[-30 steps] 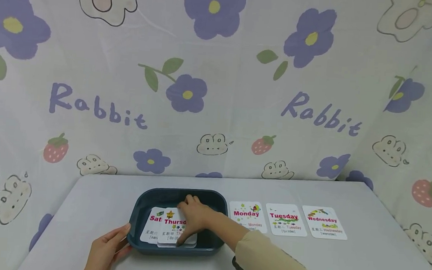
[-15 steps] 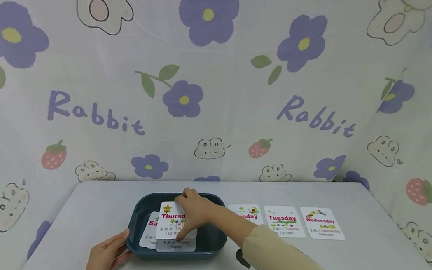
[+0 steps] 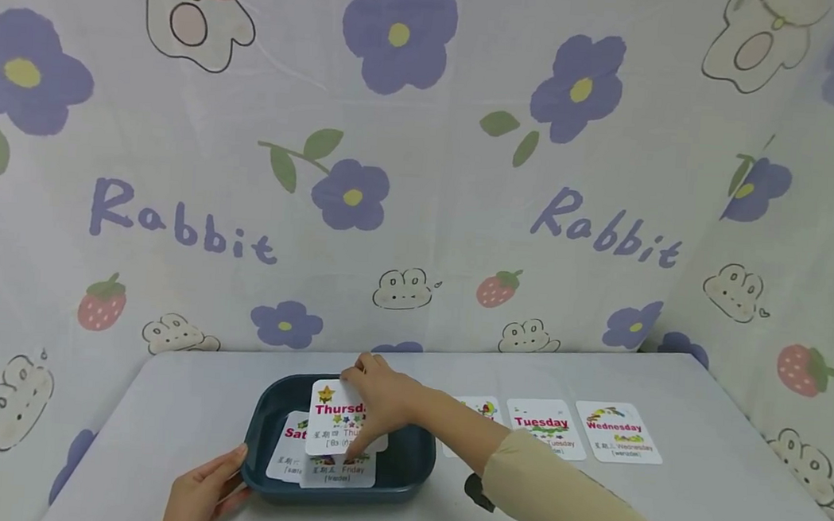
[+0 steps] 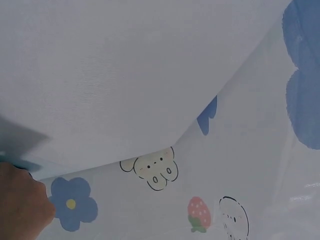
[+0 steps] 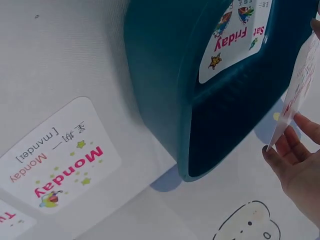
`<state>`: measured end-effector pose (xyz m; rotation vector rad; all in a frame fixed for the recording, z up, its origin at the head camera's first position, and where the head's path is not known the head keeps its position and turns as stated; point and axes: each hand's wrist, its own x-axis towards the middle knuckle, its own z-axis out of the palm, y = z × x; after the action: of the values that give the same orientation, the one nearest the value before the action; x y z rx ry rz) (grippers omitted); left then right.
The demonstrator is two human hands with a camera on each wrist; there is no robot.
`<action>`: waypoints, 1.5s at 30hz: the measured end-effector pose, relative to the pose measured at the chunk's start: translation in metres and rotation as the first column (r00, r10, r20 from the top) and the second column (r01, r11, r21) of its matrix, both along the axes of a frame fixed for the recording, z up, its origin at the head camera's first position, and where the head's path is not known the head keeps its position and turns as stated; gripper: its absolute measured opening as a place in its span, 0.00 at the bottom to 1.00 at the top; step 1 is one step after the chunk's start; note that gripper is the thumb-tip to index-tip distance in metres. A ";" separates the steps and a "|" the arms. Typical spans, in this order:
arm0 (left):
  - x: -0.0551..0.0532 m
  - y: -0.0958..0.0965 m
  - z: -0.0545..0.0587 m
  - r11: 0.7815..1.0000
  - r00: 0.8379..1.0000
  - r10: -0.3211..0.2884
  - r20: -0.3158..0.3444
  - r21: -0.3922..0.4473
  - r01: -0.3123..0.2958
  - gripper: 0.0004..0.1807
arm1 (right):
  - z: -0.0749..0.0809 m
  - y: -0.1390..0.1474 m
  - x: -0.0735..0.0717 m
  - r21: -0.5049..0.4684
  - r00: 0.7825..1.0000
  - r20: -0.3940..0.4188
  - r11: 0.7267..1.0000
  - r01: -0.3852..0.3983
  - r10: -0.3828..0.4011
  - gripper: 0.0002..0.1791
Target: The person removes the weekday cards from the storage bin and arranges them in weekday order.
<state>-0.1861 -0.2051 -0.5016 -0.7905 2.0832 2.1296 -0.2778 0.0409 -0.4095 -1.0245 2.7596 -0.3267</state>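
Note:
My right hand [image 3: 388, 402] pinches the Thursday card [image 3: 331, 430] by its edges, thumb at the near edge and fingers at the far edge. In the right wrist view this card [image 5: 299, 87] stands clear of the dark blue plastic tray [image 5: 155, 75], seen almost edge-on. Below it in the tray lie the Friday card [image 3: 339, 477] and the partly covered Saturday card [image 3: 286, 456]. My left hand [image 3: 204, 482] grips the left end of the tray [image 3: 403, 495], thumb at the rim. The left wrist view catches only part of that hand [image 4: 22, 202].
To the right of the tray a row of cards lies on the white table [image 3: 719, 486]: Monday [image 3: 483, 408], partly behind my right forearm, Tuesday [image 3: 540, 415] and Wednesday [image 3: 617, 432]. A patterned cloth [image 3: 451, 175] hangs behind the table.
My right hand has lifted the Thursday card up off the pile, uncovering the Friday card under it. The left hand keeps its hold on the tray. The head view has tilted slightly.

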 end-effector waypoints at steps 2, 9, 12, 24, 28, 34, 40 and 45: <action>-0.001 0.000 0.000 1.000 1.000 -0.004 0.002 -0.004 0.004 0.43 | 0.001 0.001 0.002 -0.008 1.000 0.012 1.000 -0.008 0.008 0.54; -0.001 -0.001 0.001 1.000 1.000 -0.026 0.015 0.009 0.026 0.46 | 0.009 0.005 0.010 -0.018 0.997 0.045 0.998 -0.059 0.059 0.52; -0.001 -0.001 0.001 0.999 0.999 -0.031 0.017 0.010 0.031 0.45 | 0.014 0.009 0.013 -0.023 0.997 0.050 0.998 -0.061 0.062 0.53; -0.001 0.002 0.000 1.000 1.000 -0.011 0.005 0.017 0.011 0.46 | 0.024 0.057 0.026 -0.037 0.997 0.076 0.999 0.009 -0.006 0.54; -0.001 0.002 0.000 1.000 1.000 -0.004 -0.007 0.030 0.005 0.45 | 0.026 0.076 0.026 -0.061 0.996 0.085 0.998 0.034 -0.029 0.54; -0.001 0.000 0.000 0.999 1.000 -0.007 -0.007 0.045 0.007 0.43 | 0.026 0.106 0.029 -0.098 0.995 0.083 0.993 0.061 -0.053 0.53; 0.000 0.000 -0.001 0.999 1.000 -0.021 0.000 0.036 0.021 0.45 | 0.024 0.139 0.030 -0.119 0.993 0.079 0.988 0.098 -0.089 0.53; 0.001 -0.002 -0.002 0.999 1.000 -0.027 0.003 0.035 0.027 0.43 | 0.021 0.167 0.031 -0.119 0.990 0.075 0.985 0.125 -0.117 0.53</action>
<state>-0.1854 -0.2066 -0.5034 -0.7571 2.0376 2.1434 -0.2464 0.2082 -0.3883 -0.8562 2.7759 -0.5452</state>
